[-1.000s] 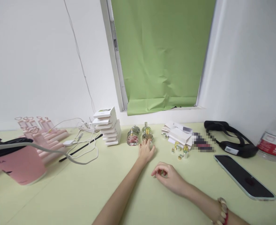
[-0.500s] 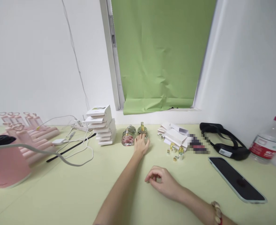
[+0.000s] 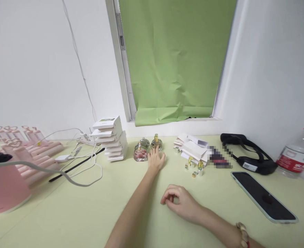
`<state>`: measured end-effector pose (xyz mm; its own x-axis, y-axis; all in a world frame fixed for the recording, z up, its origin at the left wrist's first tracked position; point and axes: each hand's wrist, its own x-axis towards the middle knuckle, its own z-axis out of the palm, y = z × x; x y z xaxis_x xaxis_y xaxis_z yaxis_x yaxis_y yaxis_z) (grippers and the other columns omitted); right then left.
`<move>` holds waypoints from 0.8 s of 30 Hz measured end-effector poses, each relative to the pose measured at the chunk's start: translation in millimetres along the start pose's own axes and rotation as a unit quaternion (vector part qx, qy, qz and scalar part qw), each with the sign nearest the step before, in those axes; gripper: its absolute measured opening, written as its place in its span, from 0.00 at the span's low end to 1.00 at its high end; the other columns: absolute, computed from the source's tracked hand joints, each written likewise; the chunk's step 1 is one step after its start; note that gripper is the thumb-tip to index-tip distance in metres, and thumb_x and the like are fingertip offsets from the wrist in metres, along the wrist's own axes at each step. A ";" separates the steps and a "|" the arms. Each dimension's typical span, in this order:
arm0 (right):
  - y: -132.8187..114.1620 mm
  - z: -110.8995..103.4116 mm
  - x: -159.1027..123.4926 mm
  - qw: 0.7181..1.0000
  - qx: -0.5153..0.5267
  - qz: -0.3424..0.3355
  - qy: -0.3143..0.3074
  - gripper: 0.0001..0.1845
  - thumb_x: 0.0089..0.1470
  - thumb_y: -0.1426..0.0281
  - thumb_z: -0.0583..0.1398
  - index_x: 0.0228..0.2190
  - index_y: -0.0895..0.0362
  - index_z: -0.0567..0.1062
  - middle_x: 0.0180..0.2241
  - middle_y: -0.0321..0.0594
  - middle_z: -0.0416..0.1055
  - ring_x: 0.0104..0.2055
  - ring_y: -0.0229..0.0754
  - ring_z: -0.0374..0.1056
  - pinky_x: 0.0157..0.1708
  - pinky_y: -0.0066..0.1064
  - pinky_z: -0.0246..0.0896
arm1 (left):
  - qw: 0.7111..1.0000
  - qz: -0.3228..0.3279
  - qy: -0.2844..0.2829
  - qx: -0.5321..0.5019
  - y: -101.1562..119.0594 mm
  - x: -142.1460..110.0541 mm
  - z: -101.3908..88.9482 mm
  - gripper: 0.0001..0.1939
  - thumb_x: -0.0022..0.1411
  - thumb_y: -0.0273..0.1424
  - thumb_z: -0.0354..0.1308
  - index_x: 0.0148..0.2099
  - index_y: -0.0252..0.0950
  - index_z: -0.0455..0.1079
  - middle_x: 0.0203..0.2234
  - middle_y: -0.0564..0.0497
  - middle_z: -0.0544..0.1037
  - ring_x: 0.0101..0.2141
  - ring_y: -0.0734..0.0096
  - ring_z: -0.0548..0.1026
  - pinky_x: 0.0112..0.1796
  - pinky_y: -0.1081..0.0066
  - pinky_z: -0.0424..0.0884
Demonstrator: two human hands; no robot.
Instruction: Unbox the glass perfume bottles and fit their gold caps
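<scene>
My left hand reaches far forward over the table, palm down with its fingers apart. Just beyond its fingertips stands a glass perfume bottle with a gold spray neck. Left of it is another glass bottle with pink inside, and a clear glass bottle shows partly behind that one. Nearer to me, my right hand rests on the table with its fingers curled in loosely and nothing visible in them. Right of the bottles lie several small gold and silver caps.
A stack of white boxes stands left of the bottles. Folded white cards lie to the right, near a black headset strap, a phone and a water bottle. Cables and pink tubes fill the left.
My left hand has drawn back slightly from the gold-necked perfume bottle, which now shows more fully. My right hand stays in place, and the view has shifted a little.
</scene>
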<state>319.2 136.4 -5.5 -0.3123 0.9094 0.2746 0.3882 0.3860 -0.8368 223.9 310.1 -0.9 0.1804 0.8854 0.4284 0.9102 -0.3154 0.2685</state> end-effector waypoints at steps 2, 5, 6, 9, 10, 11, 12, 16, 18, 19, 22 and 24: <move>0.6 0.1 0.0 1.000 -0.001 -0.001 -0.001 0.15 0.42 0.82 0.53 0.26 0.57 0.76 0.29 0.36 0.69 0.28 0.32 0.63 0.30 0.23 0.59 | 1.000 -0.004 -0.013 -0.003 -0.6 0.9 0.8 0.28 0.60 0.39 0.41 0.61 0.32 0.50 0.54 0.41 0.63 0.55 0.56 0.58 0.52 0.58 0.54; 1.0 -0.1 0.0 1.000 0.003 0.000 -0.002 0.14 0.43 0.81 0.53 0.26 0.57 0.76 0.29 0.36 0.69 0.28 0.32 0.63 0.30 0.23 0.59 | 0.999 -0.008 -0.040 -0.009 -2.6 2.7 3.0 0.29 0.60 0.40 0.40 0.61 0.33 0.49 0.58 0.42 0.58 0.58 0.56 0.54 0.54 0.56 0.51; 1.0 -0.2 0.0 1.000 0.004 -0.001 -0.002 0.14 0.43 0.81 0.53 0.26 0.57 0.76 0.29 0.36 0.70 0.28 0.32 0.63 0.30 0.23 0.59 | 0.999 -0.008 -0.050 -0.012 -3.3 3.3 3.7 0.29 0.60 0.41 0.40 0.61 0.34 0.49 0.59 0.43 0.56 0.58 0.55 0.53 0.54 0.55 0.51; 0.9 -0.7 0.4 1.000 0.005 0.001 -0.004 0.14 0.43 0.81 0.53 0.26 0.57 0.76 0.29 0.36 0.70 0.28 0.33 0.63 0.30 0.23 0.59 | 0.997 -0.006 -0.073 -0.017 -4.9 4.5 4.9 0.30 0.60 0.42 0.39 0.61 0.33 0.50 0.59 0.44 0.55 0.59 0.54 0.52 0.54 0.52 0.49; 0.8 -0.8 0.6 1.000 0.005 0.003 -0.005 0.14 0.43 0.81 0.53 0.26 0.57 0.76 0.29 0.36 0.70 0.28 0.33 0.63 0.30 0.23 0.59 | 0.997 -0.002 -0.078 -0.019 -5.3 4.7 4.9 0.29 0.60 0.42 0.39 0.61 0.34 0.50 0.59 0.44 0.55 0.59 0.54 0.52 0.54 0.52 0.49; 0.9 -0.8 0.8 1.000 0.006 0.004 -0.006 0.14 0.43 0.81 0.53 0.26 0.57 0.76 0.29 0.36 0.70 0.28 0.32 0.63 0.30 0.23 0.59 | 0.996 0.003 -0.083 -0.020 -5.5 4.8 4.8 0.29 0.60 0.42 0.39 0.61 0.35 0.50 0.60 0.46 0.55 0.59 0.55 0.51 0.55 0.53 0.49; 1.0 -0.8 1.0 1.000 0.007 0.006 -0.006 0.14 0.43 0.81 0.53 0.26 0.57 0.77 0.29 0.36 0.70 0.28 0.32 0.63 0.30 0.23 0.58 | 0.996 0.009 -0.087 -0.022 -5.8 5.0 4.7 0.29 0.60 0.42 0.39 0.61 0.36 0.50 0.60 0.47 0.55 0.59 0.56 0.51 0.55 0.53 0.48; 1.2 -0.4 1.2 1.000 0.008 0.009 -0.002 0.14 0.43 0.81 0.53 0.26 0.57 0.77 0.29 0.36 0.70 0.28 0.32 0.63 0.30 0.23 0.59 | 0.995 0.025 -0.097 -0.027 -7.2 6.2 5.3 0.29 0.60 0.43 0.39 0.61 0.38 0.51 0.60 0.48 0.53 0.60 0.56 0.49 0.55 0.53 0.48; 0.8 -0.4 1.3 1.000 0.008 0.009 -0.003 0.14 0.43 0.81 0.53 0.26 0.57 0.77 0.29 0.36 0.70 0.28 0.32 0.63 0.30 0.23 0.59 | 0.994 0.032 -0.098 -0.028 -7.8 7.2 5.9 0.28 0.59 0.43 0.40 0.60 0.39 0.53 0.60 0.48 0.53 0.60 0.56 0.50 0.55 0.54 0.49; 0.6 -0.5 1.4 1.000 0.007 0.008 -0.004 0.14 0.43 0.81 0.53 0.26 0.57 0.77 0.29 0.36 0.70 0.28 0.32 0.63 0.30 0.23 0.59 | 0.994 0.037 -0.096 -0.028 -7.9 7.7 6.0 0.28 0.59 0.43 0.41 0.60 0.39 0.54 0.60 0.49 0.54 0.60 0.56 0.50 0.55 0.54 0.49; -0.2 -1.0 1.9 1.000 0.004 0.007 -0.006 0.15 0.42 0.81 0.53 0.26 0.57 0.77 0.29 0.36 0.70 0.28 0.32 0.63 0.29 0.22 0.58 | 0.996 0.046 -0.078 -0.028 -7.0 8.9 4.0 0.25 0.59 0.42 0.43 0.57 0.41 0.57 0.59 0.49 0.58 0.59 0.58 0.53 0.55 0.56 0.50; -0.4 -1.1 2.3 1.000 0.002 0.008 -0.006 0.15 0.42 0.81 0.53 0.26 0.57 0.77 0.29 0.36 0.70 0.27 0.32 0.63 0.29 0.22 0.58 | 0.998 0.037 -0.046 -0.025 -5.8 9.8 1.0 0.24 0.59 0.39 0.43 0.57 0.39 0.58 0.57 0.47 0.60 0.57 0.59 0.55 0.55 0.57 0.51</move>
<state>319.3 138.5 -4.0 -0.3161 0.9137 0.2552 0.3900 0.3704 -0.8430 220.8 320.9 0.9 0.2829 0.8856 0.3685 0.8735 -0.3966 0.2825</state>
